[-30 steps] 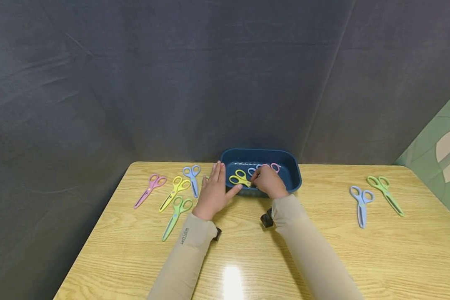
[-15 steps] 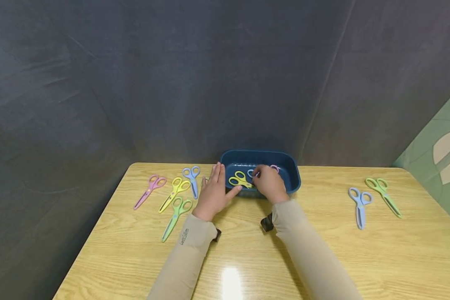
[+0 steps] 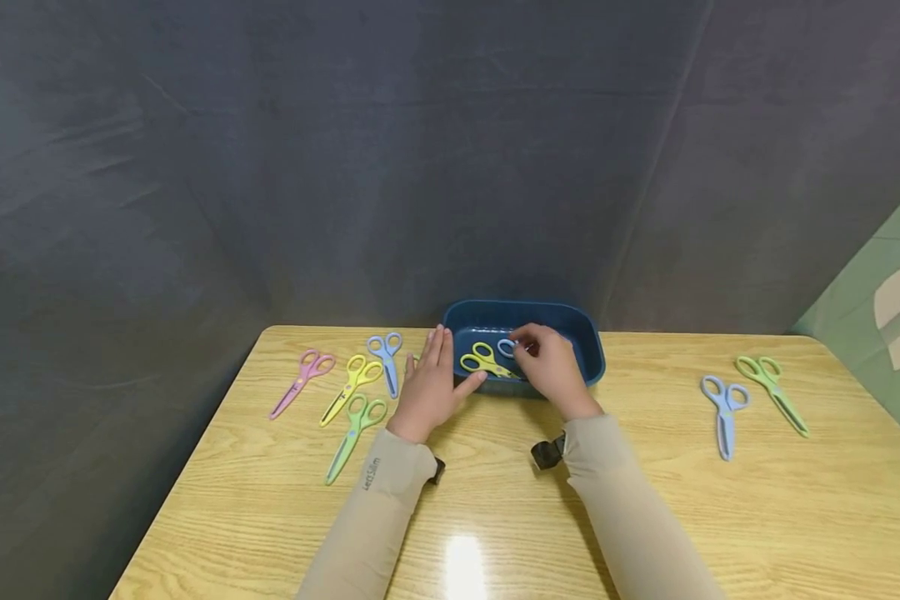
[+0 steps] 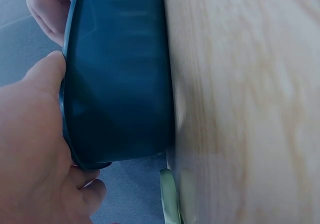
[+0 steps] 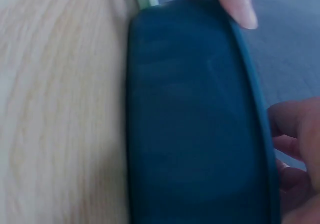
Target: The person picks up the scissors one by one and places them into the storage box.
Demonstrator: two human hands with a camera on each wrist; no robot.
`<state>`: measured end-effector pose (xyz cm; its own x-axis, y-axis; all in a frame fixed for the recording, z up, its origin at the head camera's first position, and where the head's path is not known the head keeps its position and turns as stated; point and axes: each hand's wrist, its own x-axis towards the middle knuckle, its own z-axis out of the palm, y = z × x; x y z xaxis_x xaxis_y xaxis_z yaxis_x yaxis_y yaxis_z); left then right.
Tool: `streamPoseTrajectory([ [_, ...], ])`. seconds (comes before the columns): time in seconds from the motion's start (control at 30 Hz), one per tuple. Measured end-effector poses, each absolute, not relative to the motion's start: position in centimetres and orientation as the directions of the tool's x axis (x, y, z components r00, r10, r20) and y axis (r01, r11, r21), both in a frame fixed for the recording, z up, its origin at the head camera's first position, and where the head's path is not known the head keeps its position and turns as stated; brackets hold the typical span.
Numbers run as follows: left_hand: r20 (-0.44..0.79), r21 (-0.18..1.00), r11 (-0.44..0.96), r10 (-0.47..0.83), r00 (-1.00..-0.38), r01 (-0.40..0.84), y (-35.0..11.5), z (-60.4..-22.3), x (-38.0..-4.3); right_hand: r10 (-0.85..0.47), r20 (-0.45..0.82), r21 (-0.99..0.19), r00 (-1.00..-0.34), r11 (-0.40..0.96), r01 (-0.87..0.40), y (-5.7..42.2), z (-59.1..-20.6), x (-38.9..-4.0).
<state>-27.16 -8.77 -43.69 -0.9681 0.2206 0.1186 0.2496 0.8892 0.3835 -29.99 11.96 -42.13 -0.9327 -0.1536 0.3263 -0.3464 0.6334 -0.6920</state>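
A dark blue plastic bin [image 3: 487, 312] stands at the table's far edge. In it lie yellow scissors [image 3: 482, 360], handles to the left, and blue scissors [image 3: 506, 348], mostly hidden by my right hand. The right hand [image 3: 555, 367] reaches over the near rim, curled, with thumb and forefinger at the blue loop, seemingly pinching it. My left hand [image 3: 427, 392] rests on the bin's left end, fingers straight along the side and thumb on the near rim. In the left wrist view, the left hand [image 4: 35, 129] touches the rim at the corner.
On the left of the table [image 3: 480, 467] lie pink scissors [image 3: 297, 383], yellow scissors [image 3: 348, 390], blue scissors [image 3: 387, 367] and green scissors [image 3: 352, 437]. Far to the right are blue scissors [image 3: 725, 412] and green scissors [image 3: 772, 392]. A dark cloth [image 3: 435, 167] hangs behind the bin.
My right hand has shifted right and back from the yellow blades to the blue loop, covering the pink loop seen earlier. The left hand and bin have stayed in place.
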Motion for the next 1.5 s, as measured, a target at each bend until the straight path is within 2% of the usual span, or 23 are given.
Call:
streamPoseTrajectory([
  [0.43,0.135,0.407,0.876,0.221,-0.966,0.257,-8.8,-43.7,-27.0,-0.121,0.371,-0.664,-0.921,0.659,-0.354,13.9,-41.6,-27.7],
  [0.73,0.127,0.411,0.874,0.224,-0.966,0.257,-8.9,-43.7,-27.0,-0.076,0.347,-0.640,-0.935,0.709,-0.295,15.2,-40.2,-27.5],
  [1.03,0.131,0.424,0.868,0.226,-0.965,0.260,-8.8,-43.6,-26.9,-0.043,0.375,-0.654,-0.926,0.696,-0.297,18.1,-39.3,-27.1],
  [1.5,0.124,0.418,0.871,0.228,-0.966,0.259,-8.7,-43.6,-27.1,0.098,0.313,-0.697,-0.945,0.699,-0.159,22.4,-39.0,-26.7],
])
